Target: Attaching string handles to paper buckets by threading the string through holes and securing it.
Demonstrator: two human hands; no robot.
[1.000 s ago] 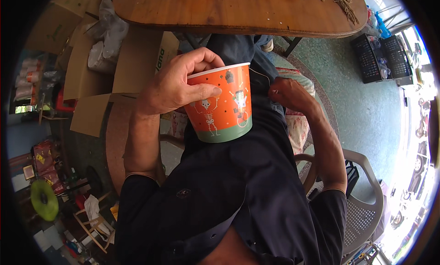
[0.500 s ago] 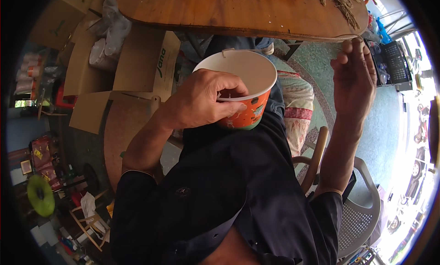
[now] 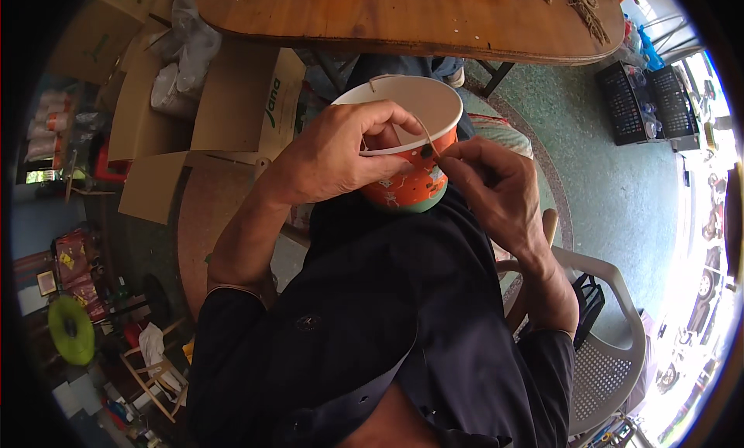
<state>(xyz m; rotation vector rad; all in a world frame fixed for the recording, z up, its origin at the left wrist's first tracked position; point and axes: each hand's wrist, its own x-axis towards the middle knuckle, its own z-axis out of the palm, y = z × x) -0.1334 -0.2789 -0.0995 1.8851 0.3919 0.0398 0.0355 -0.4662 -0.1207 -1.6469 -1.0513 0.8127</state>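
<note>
A paper bucket (image 3: 397, 191), orange with a green base and white inside, rests on my lap, its mouth tilted up. My left hand (image 3: 329, 149) is closed over the near rim, thumb on the orange outside and fingers inside the mouth. A thin tan cord (image 3: 427, 132) runs from my left fingertips over the rim to the outer wall. Close against the right side of the bucket, my right hand (image 3: 500, 188) pinches the cord between thumb and forefinger. Another bit of cord shows at the far-left rim. The cord's ends are hidden by my fingers.
Just beyond the bucket stands a wooden table (image 3: 403, 22), with a bundle of tan cords (image 3: 583, 12) at its far right. An open cardboard box (image 3: 232, 99) is to the left. Black crates (image 3: 624, 99) sit on the floor at right, near a grey plastic chair (image 3: 608, 370).
My right hand has come down from the table's right edge to the bucket's rim, drawing in the cord. My left hand still grips the bucket, which has shifted slightly.
</note>
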